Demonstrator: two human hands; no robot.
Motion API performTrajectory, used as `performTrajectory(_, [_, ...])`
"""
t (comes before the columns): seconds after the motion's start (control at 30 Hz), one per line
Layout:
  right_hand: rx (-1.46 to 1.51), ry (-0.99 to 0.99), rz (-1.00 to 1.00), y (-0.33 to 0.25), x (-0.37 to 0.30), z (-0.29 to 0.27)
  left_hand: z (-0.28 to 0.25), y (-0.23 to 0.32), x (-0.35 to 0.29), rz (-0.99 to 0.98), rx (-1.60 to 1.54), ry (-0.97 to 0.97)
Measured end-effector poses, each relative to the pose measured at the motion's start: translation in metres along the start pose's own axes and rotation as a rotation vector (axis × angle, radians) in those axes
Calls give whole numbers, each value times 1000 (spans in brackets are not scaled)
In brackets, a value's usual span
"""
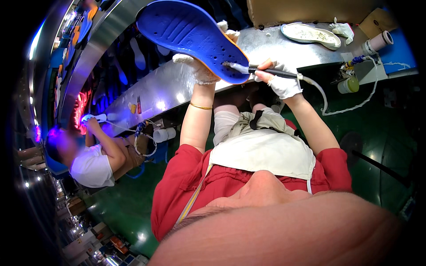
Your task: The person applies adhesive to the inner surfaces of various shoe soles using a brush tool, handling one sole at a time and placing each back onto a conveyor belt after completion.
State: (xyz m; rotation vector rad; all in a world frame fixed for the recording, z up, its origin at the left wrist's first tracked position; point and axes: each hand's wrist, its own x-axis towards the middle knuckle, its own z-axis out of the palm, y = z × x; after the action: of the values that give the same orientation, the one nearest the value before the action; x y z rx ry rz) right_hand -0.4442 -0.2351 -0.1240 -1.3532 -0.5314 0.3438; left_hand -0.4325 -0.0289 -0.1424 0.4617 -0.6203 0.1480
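Note:
A blue shoe sole point(188, 33) with an orange edge is held up over the metal bench, tilted, its ribbed and dotted face toward me. My left hand point(202, 68), in a white glove, grips it from below and behind; part of that hand is hidden by the sole. In my gloved right hand point(279, 80), with bare fingertips showing, is a brush point(242, 68) with a black handle. Its pale bristles touch the narrower near end of the sole. A white hose point(320, 95) runs from the back end of the handle.
The metal bench point(164, 80) carries a white sole point(310, 35) and a crumpled white glove point(342, 30) at right. A cardboard box point(301, 11) stands behind. Soles lie on a conveyor point(95, 29) at left. A co-worker point(95, 162) sits left. A green-lidded jar point(348, 85) is at right.

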Motion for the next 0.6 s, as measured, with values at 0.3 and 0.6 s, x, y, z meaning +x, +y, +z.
performTrajectory(0.3, [558, -176, 307, 7, 10, -24, 1, 4, 11, -182, 164, -51])
performTrajectory(0.6, [-333, -290, 123, -10, 22, -19, -22, 15, 18, -478, 520, 115])
